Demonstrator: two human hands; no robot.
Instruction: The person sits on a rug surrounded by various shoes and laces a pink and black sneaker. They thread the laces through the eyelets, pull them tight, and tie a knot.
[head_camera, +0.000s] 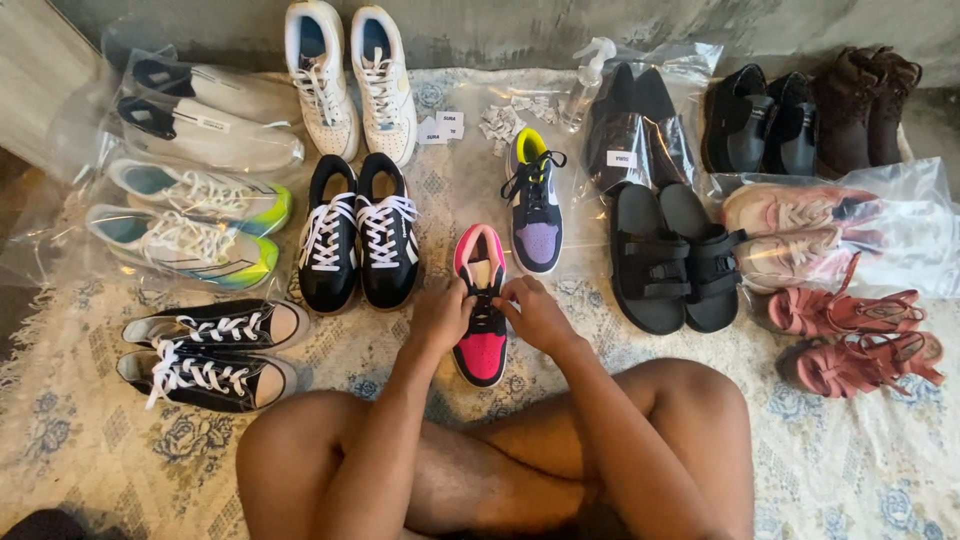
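Head view: both hands on the pink-and-black sneaker (481, 310), which lies centre of the rug (80, 440), just in front of the crossed legs, toe pointing near. Left hand (440, 315) is curled on the shoe's left edge at the lace area; right hand (535, 312) is pinched at the black laces from the right. Fingertips are hidden behind knuckles, so I can't tell exactly which lace each one grips. Risks, as I judge them: uneven pull skews the lacing or drags the shoe sideways on the rug; a slipped lace end pops out of its eyelet; an elbow sweep could knock the purple-and-yellow sneaker (535, 205) just beyond. Materials: the shoe upper looks like smooth leather panels, flat woven laces, pink padded collar. The rug is thin, pale, floral print with a fringed left edge, so low grip. To the left, black sneakers with white laces (358, 235) and canvas low-tops (210, 350). To the right, black strap slides (670, 260), matte and chunky, and pink strappy sandals (860, 340). Several pairs sit in glossy clear plastic bags (880, 220), which are slippery.
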